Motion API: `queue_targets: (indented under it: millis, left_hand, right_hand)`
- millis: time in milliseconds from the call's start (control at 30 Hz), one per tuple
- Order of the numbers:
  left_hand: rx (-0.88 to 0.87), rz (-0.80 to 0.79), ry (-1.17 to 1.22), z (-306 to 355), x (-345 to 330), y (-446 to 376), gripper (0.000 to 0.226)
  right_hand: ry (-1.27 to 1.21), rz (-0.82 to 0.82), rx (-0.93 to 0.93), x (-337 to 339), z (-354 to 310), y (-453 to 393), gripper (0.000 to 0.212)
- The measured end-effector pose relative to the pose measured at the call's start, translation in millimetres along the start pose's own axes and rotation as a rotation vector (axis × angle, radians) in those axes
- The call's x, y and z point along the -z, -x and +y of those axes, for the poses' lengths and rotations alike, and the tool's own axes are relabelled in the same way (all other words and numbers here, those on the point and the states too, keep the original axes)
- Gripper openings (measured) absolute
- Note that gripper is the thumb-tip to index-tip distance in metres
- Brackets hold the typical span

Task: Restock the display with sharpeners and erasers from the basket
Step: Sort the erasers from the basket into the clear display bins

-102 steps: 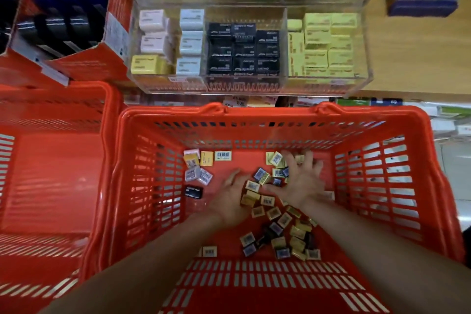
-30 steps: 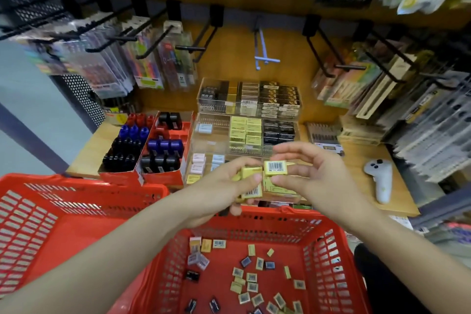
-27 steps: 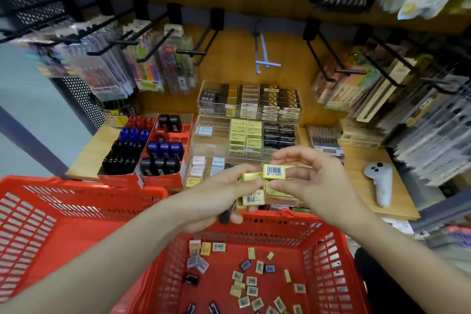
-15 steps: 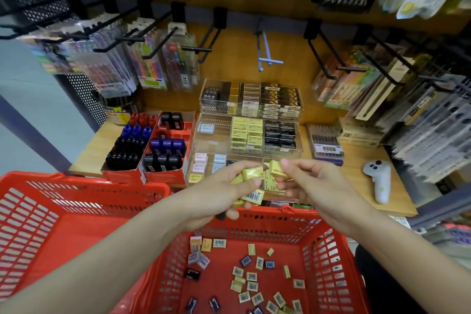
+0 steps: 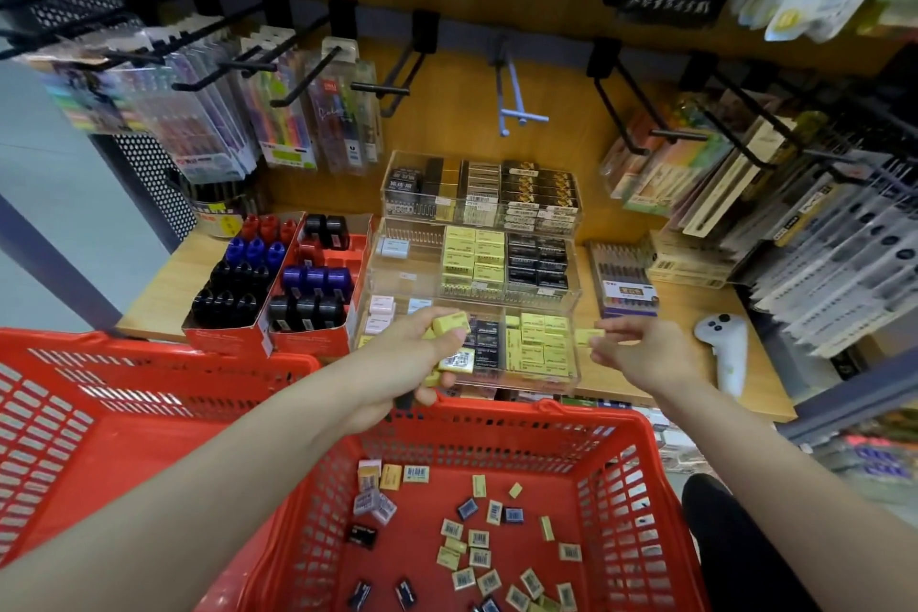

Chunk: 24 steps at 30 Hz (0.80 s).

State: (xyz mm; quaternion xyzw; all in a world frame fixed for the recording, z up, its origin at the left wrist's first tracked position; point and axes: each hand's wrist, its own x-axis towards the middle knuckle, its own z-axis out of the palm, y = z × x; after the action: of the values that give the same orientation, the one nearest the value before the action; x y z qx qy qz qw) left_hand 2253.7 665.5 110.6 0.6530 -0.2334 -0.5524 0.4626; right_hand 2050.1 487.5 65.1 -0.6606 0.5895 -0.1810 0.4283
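Red slatted basket [image 5: 621, 477] in the foreground, open-topped, floor strewn with loose small erasers [image 5: 479, 547]: yellow ones mostly barcode-up, a few dark blue and black, some pale ones near the far left corner. Clear tiered display [image 5: 477, 263] on the wooden shelf behind, three steps of compartments: front tier with pale erasers left, black in the middle, yellow stacked right; middle tier with one pale eraser, then yellow and black stacks; top tier with dark and tan packs. Several yellow erasers [image 5: 449, 326] bunched above the front tier, one barcode-out; one more yellow eraser [image 5: 588, 337] just right of the yellow compartment.
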Motion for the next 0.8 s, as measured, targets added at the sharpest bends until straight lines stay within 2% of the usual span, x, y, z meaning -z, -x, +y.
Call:
queue_targets:
  millis: [133,300,467,600,700,800]
  left_hand:
    - [0.006,0.003,-0.027,-4,-1,-7,0.028]
    - [0.024,0.002,-0.047,-9,-4,-10,0.03]
    - [0.038,-0.011,-0.074,-14,-3,-13,0.029]
    - [0.041,-0.021,-0.082,-17,-5,-15,0.025]
    - [0.044,-0.03,-0.061,-16,-7,-16,0.025]
    - [0.033,-0.043,-0.076,-15,-8,-16,0.027]
  right_hand:
    - [0.304,-0.017,0.099,-28,13,-19,0.016]
    - [0.475,0.001,0.15,-56,17,-30,0.024]
    - [0.917,0.08,0.409,-56,26,-31,0.036]
    - [0.988,0.05,0.433,-55,27,-30,0.048]
    - [1.001,0.008,0.461,-52,25,-31,0.044]
    - [1.138,0.0,0.474,-48,19,-36,0.039]
